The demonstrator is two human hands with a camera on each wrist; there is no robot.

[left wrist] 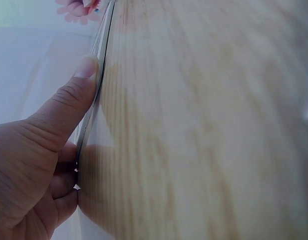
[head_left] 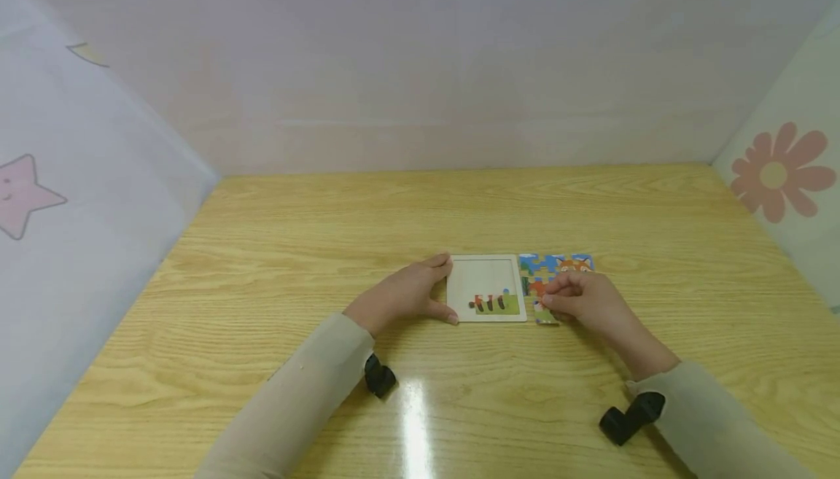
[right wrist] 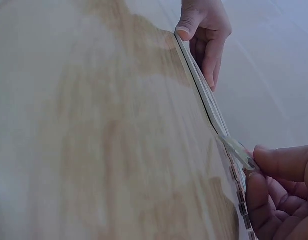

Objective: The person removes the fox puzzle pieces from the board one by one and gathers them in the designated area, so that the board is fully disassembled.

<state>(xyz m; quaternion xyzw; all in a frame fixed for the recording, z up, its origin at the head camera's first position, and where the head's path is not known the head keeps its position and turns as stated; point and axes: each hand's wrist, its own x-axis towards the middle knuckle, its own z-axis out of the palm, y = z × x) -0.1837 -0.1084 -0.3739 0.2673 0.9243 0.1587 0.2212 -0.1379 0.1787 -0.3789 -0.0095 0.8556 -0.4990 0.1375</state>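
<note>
A square wooden puzzle tray (head_left: pixel 482 275) lies on the table, with several joined pieces (head_left: pixel 496 304) of green and striped red in its lower right. My left hand (head_left: pixel 410 291) grips the tray's left side, thumb at the near corner and fingers at the far one. In the left wrist view its thumb (left wrist: pixel 76 92) lies along the tray's near edge. My right hand (head_left: pixel 587 304) pinches a puzzle piece (right wrist: pixel 238 152) between thumb and finger, tilted up over the tray's right side. Beneath and beside that hand, the loose puzzle pieces (head_left: pixel 539 264) show a fox face and blue sky, partly hidden.
The wood-grain table (head_left: pixel 315 224) extends around the tray. A pale curtain (head_left: pixel 420 63) hangs at the back, with printed side panels (head_left: pixel 781 173). Each wrist carries a black camera mount (head_left: pixel 379 377). Light glares off the near tabletop.
</note>
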